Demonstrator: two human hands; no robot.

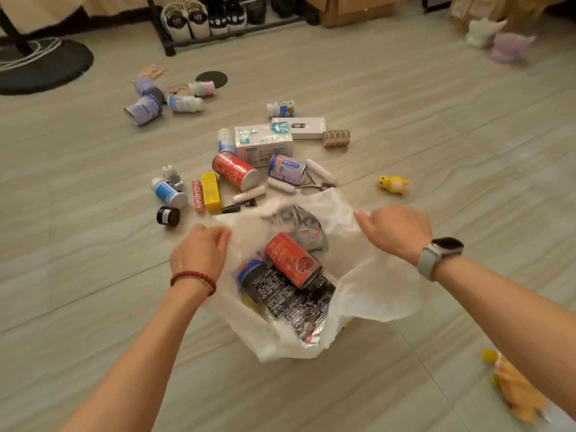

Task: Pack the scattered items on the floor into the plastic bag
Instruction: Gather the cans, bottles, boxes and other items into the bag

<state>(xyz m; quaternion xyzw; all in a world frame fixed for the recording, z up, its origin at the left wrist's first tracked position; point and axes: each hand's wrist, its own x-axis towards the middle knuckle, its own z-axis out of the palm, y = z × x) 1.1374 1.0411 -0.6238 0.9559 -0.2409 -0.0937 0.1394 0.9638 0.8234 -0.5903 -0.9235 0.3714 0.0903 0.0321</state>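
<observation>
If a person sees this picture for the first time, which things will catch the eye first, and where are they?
First, the two hands, left hand and right hand, each gripping one side of the white plastic bag at the centre. Inside it lies a red can on a black packet. Beyond the bag, another red can and a yellow box lie on the floor.

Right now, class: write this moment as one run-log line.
left hand: holds bag rim | right hand: holds opposite rim | plastic bag: open, red can inside | floor: many items unpacked
</observation>
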